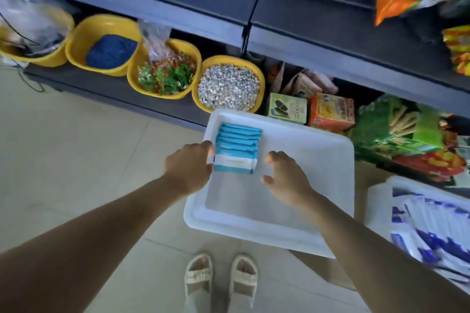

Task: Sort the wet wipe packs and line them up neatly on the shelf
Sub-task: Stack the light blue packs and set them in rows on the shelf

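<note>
Several light-blue wet wipe packs stand in a row in the far left part of a white plastic bin. The nearest pack shows a white band across its front. My left hand sits at the row's left end, fingertips touching the nearest pack's left edge. My right hand hovers just right of the row, fingers loosely spread and holding nothing. A gap shows between it and the packs.
A second white bin at the right holds several blue-and-white packs. Dark shelves rise ahead. The lowest one carries yellow bowls and snack boxes. My sandalled feet stand on the tiled floor.
</note>
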Demonstrator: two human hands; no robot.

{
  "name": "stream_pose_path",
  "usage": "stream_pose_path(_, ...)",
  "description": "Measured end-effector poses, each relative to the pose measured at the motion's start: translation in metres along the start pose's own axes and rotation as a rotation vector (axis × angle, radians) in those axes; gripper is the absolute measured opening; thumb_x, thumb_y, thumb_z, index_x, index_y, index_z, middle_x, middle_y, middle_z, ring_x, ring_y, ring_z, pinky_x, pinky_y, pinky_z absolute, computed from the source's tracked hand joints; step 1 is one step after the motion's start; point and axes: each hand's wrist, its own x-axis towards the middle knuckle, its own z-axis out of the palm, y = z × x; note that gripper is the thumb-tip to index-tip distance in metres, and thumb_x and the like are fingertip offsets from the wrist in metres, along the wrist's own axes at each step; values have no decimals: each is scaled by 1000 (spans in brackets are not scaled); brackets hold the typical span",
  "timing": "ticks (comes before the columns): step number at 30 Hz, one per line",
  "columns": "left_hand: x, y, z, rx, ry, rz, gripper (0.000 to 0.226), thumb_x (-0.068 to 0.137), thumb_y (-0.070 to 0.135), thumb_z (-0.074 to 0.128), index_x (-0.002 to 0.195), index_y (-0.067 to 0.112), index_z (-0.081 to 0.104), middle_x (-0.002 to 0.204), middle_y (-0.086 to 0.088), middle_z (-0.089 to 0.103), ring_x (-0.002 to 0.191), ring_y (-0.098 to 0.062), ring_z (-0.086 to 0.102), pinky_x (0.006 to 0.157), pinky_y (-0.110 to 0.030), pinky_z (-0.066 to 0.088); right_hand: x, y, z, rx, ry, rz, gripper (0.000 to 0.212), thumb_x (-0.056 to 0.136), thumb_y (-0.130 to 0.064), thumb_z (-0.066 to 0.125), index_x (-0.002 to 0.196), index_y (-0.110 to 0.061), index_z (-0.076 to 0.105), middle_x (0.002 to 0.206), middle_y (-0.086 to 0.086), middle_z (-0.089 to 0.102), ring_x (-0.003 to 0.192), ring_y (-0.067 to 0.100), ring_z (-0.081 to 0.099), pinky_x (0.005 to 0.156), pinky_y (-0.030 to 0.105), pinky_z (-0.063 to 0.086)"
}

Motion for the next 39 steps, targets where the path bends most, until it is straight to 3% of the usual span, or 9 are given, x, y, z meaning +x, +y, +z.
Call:
stream_pose_path(8,60,-10,68,122,245,141,36,88,22,57,123,20,50,117,1,61,108,-23,52,90,-35,38,90,22,92,28,135,6,62,82,-23,69,133,-11,35,127,9,39,119,25,43,86,33,45)
stream_pose_path(14,82,-16,87,147,364,200,37,80,16,66,116,15,56,109,-4,65,102,-28,53,84,-37,37,119,33,131,-68,249,10,64,79,-28,72,131,-12,38,120,10,46,103,28,54,79,35,45)
stream_pose_path(17,87,-15,93,178,384,228,37,75,14,70,110,13,58,103,-7,67,98,-30,55,82,-39,40,122,40,145,-87,298,-35,45,78,-23,73,117,-11,54,108,11,55,98,30,55,78,36,41)
stream_pose_path(19,89,-14,96,192,387,248,37,72,11,72,107,12,60,99,-8,67,95,-31,55,80,-39,41,118,44,152,-101,333,-105,37,64,-18,84,94,-10,64,91,11,58,83,31,58,69,34,42)
stream_pose_path(23,95,-15,96,175,416,242,39,69,5,71,107,11,60,97,-8,67,94,-32,56,80,-39,40,102,55,154,-108,479,-266,37,41,-2,85,66,-9,59,82,9,53,74,30,54,60,31,40)
stream_pose_path(28,108,-14,100,201,446,273,45,58,-2,75,100,7,64,88,-10,67,87,-35,58,76,-38,44,115,62,142,-80,604,-258,35,47,-11,89,71,-8,64,106,15,58,100,30,42,81,38,35)
stream_pose_path(31,115,-10,107,254,425,313,46,51,-3,76,94,6,65,81,-10,66,81,-33,61,74,-35,48,131,56,141,-45,617,-242,35,49,-16,90,73,-8,65,111,16,57,103,32,46,85,38,36)
stream_pose_path(36,126,-1,130,325,324,326,45,58,-1,75,100,8,61,91,-8,63,85,-28,59,78,-34,47,131,53,153,59,589,-195,55,46,-5,90,88,-4,54,95,17,55,70,34,59,60,35,50)
stream_pose_path(39,133,2,138,401,292,299,55,69,10,75,119,10,50,110,-8,54,97,-27,55,83,-34,43,132,58,156,228,572,-221,67,56,1,84,100,-13,36,98,17,54,68,36,59,56,37,50)
